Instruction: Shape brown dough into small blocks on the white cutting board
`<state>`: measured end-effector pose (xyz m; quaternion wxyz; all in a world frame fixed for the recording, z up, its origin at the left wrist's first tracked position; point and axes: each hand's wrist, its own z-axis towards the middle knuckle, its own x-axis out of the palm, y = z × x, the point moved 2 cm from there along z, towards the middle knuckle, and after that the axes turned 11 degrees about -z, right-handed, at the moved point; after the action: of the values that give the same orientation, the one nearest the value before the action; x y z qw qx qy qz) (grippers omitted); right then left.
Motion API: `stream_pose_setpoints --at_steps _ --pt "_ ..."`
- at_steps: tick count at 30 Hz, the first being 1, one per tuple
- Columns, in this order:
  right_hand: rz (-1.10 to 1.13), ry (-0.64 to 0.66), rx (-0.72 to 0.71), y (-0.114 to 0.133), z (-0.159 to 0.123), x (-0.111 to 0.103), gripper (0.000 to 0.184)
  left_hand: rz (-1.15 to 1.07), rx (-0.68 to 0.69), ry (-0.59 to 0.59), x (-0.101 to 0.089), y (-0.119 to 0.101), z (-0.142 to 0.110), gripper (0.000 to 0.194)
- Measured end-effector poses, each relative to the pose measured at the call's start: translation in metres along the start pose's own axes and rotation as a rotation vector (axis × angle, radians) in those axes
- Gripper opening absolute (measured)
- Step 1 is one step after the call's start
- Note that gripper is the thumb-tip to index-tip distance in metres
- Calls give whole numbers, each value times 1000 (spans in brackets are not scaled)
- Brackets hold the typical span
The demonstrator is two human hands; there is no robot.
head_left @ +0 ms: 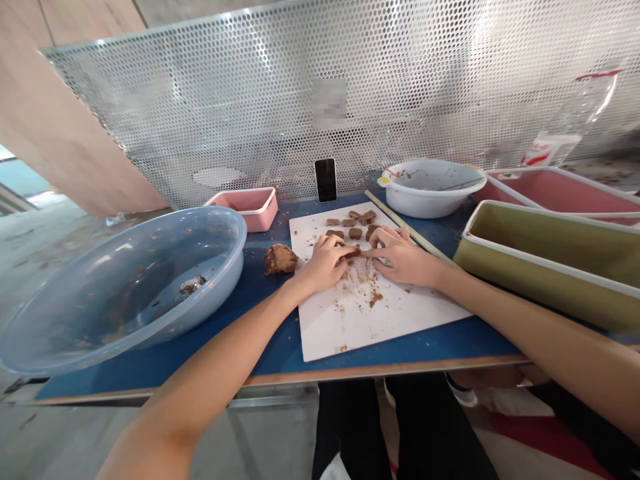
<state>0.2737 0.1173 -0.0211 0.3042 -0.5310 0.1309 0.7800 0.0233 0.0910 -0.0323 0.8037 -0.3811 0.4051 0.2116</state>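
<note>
On the white board (320, 333), a small brown clay-like piece (354, 252) lies between the fingertips of my two hands. My left hand (326, 263) presses on its left end with thumb and fingers drawn together. From the other side, my right hand (406, 259) has its fingers curled against the right end. Just beyond my fingers sit several short brown blocks (355, 233) of the same material, partly hidden by my right hand. A larger rough brown lump (280, 259) rests on the blue table, left of my left hand.
A large blue basin (220, 293) stands at left, a small pink container (263, 212) behind it. A phone (326, 180) leans against the perforated metal screen (280, 100). To the right are a stick (407, 227), white basin (425, 203), green trough (540, 273), pink tray (575, 183) and plastic bottle (565, 127).
</note>
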Motion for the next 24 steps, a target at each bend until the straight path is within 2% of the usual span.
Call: stream_pose_setpoints --at_steps 10,17,24 --pt "7 -109 -15 -7 -2 5 34 14 2 -7 0 0 0 47" --pt "13 -91 1 -7 -2 3 31 10 14 -32 -1 0 0 47" --pt "40 -60 113 -6 -2 1 34 28 0 -41 -4 -4 -2 37"
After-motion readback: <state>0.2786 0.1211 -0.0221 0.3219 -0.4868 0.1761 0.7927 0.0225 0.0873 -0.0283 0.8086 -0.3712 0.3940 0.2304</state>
